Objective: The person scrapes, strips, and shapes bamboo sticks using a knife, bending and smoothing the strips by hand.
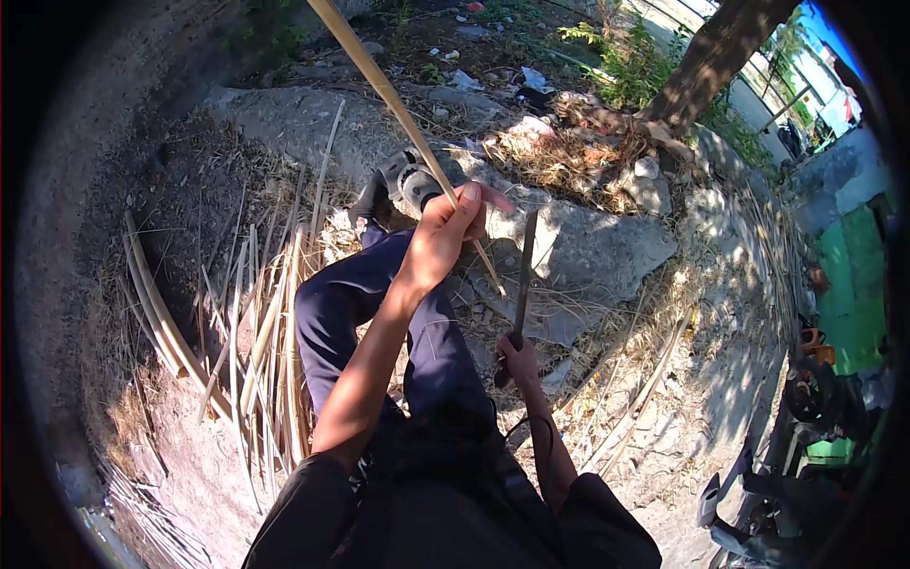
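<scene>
My left hand (445, 232) is raised in front of my knees, with its fingers closed round a long, thin bamboo strip (384, 90). The strip slants from the top of the view down to the right, and its lower tip lies below the hand. Lower and to the right, my right hand (518, 362) grips the handle of a long dark blade (527, 275). The blade points up, its edge a little to the right of the strip's lower tip and apart from it.
Split bamboo strips (294, 332) lie on the ground left of my legs. Ahead are a low stone ledge (607, 251), dry shavings and a tree trunk (716, 66). Black and orange equipment (810, 389) stands at the right, beside a green panel (853, 275).
</scene>
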`<state>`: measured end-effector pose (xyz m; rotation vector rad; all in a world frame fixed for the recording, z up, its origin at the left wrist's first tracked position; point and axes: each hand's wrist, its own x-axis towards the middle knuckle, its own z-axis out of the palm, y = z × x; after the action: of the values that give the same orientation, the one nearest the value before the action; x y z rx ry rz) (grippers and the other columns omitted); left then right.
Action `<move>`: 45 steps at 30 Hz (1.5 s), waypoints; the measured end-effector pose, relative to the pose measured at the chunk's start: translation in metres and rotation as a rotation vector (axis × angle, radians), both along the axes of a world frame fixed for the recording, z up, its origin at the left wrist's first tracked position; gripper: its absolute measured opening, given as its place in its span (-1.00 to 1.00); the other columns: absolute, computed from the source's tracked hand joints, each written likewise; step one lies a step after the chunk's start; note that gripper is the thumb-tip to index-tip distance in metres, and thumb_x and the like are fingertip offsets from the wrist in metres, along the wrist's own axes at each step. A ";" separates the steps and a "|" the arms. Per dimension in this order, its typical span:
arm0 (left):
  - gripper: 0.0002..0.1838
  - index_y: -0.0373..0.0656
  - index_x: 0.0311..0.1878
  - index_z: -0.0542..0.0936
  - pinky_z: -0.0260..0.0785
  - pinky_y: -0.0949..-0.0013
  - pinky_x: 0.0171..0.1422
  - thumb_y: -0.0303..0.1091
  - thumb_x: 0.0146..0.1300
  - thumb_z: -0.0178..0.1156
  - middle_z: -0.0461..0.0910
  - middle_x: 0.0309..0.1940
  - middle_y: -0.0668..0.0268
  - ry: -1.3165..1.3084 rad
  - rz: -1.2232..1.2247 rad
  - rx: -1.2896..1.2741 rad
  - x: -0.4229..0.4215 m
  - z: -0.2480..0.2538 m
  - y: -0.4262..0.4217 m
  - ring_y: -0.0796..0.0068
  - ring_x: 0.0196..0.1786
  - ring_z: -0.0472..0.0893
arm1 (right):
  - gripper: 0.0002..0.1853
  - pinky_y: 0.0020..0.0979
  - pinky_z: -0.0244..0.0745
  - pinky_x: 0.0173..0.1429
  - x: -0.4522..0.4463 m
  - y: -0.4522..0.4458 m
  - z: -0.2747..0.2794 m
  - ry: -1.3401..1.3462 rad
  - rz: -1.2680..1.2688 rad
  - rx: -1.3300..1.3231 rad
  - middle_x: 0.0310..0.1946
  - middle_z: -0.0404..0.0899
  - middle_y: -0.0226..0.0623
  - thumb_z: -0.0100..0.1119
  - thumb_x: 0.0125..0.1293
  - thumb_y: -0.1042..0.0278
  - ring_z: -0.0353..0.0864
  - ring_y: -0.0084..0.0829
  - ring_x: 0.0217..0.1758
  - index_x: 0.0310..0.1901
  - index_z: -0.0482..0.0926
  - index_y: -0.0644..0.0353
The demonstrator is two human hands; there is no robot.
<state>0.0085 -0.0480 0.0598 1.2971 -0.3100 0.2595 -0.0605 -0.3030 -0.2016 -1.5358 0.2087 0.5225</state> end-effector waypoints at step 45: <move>-0.08 -0.13 -0.76 0.23 -0.20 0.43 -0.58 0.44 0.48 -0.57 0.16 -0.82 0.51 0.221 0.431 -0.038 -0.011 -0.031 -0.032 0.71 -0.71 0.08 | -0.80 -0.48 0.19 -0.56 0.050 0.066 -0.007 -0.022 -0.006 0.061 -0.69 0.39 -0.55 0.28 0.34 0.40 0.37 -0.67 -0.68 -0.42 0.49 0.18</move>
<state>-0.0028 -0.0803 0.0292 1.3325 0.1658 0.4789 -0.0109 -0.2374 -0.2084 -1.4810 0.1788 0.5031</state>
